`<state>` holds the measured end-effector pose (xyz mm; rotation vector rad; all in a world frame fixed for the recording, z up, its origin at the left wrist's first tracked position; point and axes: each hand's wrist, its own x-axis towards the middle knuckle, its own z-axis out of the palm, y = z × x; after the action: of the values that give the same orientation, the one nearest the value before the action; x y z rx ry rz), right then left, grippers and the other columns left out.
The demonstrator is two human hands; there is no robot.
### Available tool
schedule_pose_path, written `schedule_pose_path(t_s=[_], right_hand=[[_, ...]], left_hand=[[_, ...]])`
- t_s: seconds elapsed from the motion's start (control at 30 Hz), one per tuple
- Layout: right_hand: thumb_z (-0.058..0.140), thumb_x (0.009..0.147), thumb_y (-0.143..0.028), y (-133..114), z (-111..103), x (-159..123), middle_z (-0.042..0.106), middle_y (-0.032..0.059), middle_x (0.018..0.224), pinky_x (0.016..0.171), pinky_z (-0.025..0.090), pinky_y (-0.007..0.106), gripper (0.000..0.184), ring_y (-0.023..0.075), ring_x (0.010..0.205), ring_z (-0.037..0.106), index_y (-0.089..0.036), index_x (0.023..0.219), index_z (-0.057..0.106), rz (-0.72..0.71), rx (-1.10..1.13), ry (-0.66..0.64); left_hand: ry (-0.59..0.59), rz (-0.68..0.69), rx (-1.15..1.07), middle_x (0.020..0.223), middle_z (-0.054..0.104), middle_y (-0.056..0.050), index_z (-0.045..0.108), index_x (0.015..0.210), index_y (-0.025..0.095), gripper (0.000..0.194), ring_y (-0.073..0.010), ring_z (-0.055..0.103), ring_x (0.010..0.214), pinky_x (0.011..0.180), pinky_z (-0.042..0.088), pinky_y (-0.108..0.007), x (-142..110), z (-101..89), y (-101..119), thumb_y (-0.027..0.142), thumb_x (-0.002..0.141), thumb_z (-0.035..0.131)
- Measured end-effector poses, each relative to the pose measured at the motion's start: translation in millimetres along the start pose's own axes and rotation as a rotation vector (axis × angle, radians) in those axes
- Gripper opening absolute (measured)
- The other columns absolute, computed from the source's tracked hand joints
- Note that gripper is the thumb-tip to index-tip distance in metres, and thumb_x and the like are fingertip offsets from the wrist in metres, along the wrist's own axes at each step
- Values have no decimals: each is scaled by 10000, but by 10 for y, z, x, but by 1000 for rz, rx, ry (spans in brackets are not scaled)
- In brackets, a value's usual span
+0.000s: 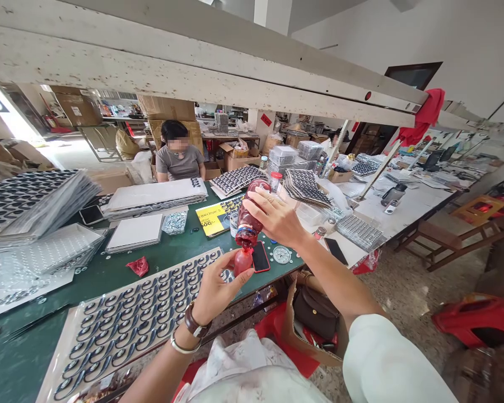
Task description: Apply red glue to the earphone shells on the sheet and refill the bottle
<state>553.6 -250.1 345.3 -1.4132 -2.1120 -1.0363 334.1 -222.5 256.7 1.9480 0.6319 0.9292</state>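
My right hand (280,218) grips a large bottle of dark red liquid (248,215), tipped with its mouth pointing down. Below that mouth, my left hand (216,286) pinches a small, translucent red squeeze bottle (242,263) between thumb and fingers. Dark red stuff hangs at the large bottle's mouth, directly over the small bottle's top; whether the two touch I cannot tell. Under my left forearm lies a sheet with rows of dark curled pieces (138,313). A phone in a red case (261,257) rests just beyond the small bottle.
On the green table (180,246) are a crumpled red cloth (138,266), a yellow printed box (212,221), a bag of small beads (175,222) and stacked sheets (155,196). A person (178,154) sits opposite. Overhead runs a white beam (193,70). An open carton (315,319) stands below.
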Motion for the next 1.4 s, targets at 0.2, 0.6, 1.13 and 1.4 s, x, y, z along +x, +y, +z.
schedule_pose_path(t_s=[0.2, 0.6, 1.13, 1.4], right_hand=[[452, 996, -196, 12, 4, 19, 544, 123, 1425, 1116, 438, 469, 373, 275, 1399, 417, -162, 1363, 509, 19, 14, -26], [464, 983, -182, 17, -10, 58, 553, 127, 1415, 1096, 455, 468, 377, 293, 1382, 438, -149, 1355, 518, 7, -14, -20], [451, 1003, -199, 31, 17, 43, 552, 122, 1416, 1106, 449, 448, 366, 275, 1393, 422, -154, 1360, 518, 6, 2, -17], [443, 1003, -188, 37, -5, 54, 561, 119, 1407, 1122, 436, 440, 364, 270, 1390, 426, -150, 1356, 525, 2, -2, -12]], left_hand=[[-8, -1, -2, 1067, 735, -70, 652, 1199, 188, 476, -206, 677, 871, 824, 553, -330, 27, 1, -27, 421, 794, 746], [7, 16, 17, 1079, 737, -52, 650, 1201, 204, 465, -192, 681, 870, 818, 556, -310, 40, -1, -82, 414, 797, 748], [24, 5, 34, 1082, 740, -47, 650, 1210, 206, 491, -189, 689, 881, 827, 559, -307, 45, -4, -79, 420, 783, 763], [34, 12, 42, 1072, 741, -42, 654, 1200, 207, 483, -181, 684, 873, 817, 558, -299, 49, -9, -75, 419, 780, 766]])
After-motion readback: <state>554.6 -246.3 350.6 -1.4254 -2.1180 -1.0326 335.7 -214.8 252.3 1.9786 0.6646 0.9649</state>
